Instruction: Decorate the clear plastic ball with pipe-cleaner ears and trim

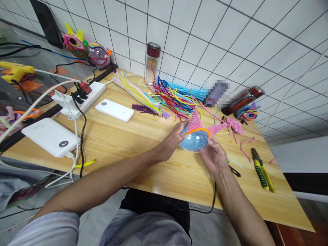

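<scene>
Between my two hands is a clear plastic dome point(196, 140), bluish inside, with an orange strip along its upper edge. Two pink ear-like points point(194, 122) of wound pipe cleaner stand up from it. My left hand point(172, 142) is closed on the dome's left side, fingers partly behind it. On the right side, my right hand point(213, 154) grips the lower edge with its thumb near the orange strip. Just beyond lies a heap of coloured pipe cleaners point(169, 97). A pink pipe-cleaner bundle point(233, 125) rests to the right.
Green-yellow pliers point(262, 171) lie at the right. A glass bottle point(153, 63) and a dark red flask point(243, 99) are by the tiled wall. White power banks point(114, 110), a power strip point(83, 99) and loose cables occupy the left. Beyond them are a yellow glue gun point(16, 71) and decorated figures point(85, 49).
</scene>
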Demonstrator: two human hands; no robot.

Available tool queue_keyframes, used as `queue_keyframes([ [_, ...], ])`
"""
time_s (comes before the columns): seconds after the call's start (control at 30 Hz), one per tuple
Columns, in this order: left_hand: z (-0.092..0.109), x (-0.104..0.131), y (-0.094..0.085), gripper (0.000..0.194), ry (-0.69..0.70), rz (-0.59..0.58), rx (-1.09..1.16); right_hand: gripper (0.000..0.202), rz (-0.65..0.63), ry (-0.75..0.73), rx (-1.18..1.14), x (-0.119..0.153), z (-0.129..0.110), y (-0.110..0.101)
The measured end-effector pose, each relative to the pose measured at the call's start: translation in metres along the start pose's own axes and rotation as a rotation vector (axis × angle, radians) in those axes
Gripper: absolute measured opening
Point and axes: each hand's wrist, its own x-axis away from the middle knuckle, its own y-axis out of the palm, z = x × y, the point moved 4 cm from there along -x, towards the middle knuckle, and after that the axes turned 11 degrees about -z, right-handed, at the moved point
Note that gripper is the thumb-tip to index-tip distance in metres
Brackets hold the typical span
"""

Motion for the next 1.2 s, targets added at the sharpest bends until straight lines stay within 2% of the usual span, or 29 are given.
queue_keyframes([
  [0.1,0.001,0.001,0.000,0.060,-0.014,0.033,0.043,0.017,0.015,0.001,0.006,0.001,-0.001,0.002],
  [0.3,0.008,0.001,0.001,0.053,-0.003,0.012,0.006,0.020,0.019,-0.003,0.043,0.002,0.000,0.000],
  [0.47,-0.004,0.001,-0.004,0.053,-0.022,0.022,0.025,0.018,0.026,0.003,-0.012,0.002,0.001,0.005],
  [0.63,-0.021,-0.001,-0.006,0.060,-0.119,0.049,0.268,0.029,0.031,-0.012,-0.008,0.002,0.000,0.013],
  [0.77,-0.020,-0.005,-0.001,0.066,-0.201,0.117,0.461,0.031,0.084,-0.043,-0.011,0.004,-0.001,0.015],
  [0.93,-0.016,-0.004,0.001,0.079,-0.249,0.130,0.423,0.037,0.075,-0.067,-0.005,0.011,-0.001,0.022],
  [1.1,-0.018,-0.002,-0.001,0.073,-0.297,0.147,0.383,0.042,0.046,-0.086,-0.001,0.013,-0.001,0.022],
  [1.2,-0.020,-0.002,-0.003,0.077,-0.320,0.150,0.368,0.041,0.056,-0.115,0.017,0.013,-0.001,0.019],
])
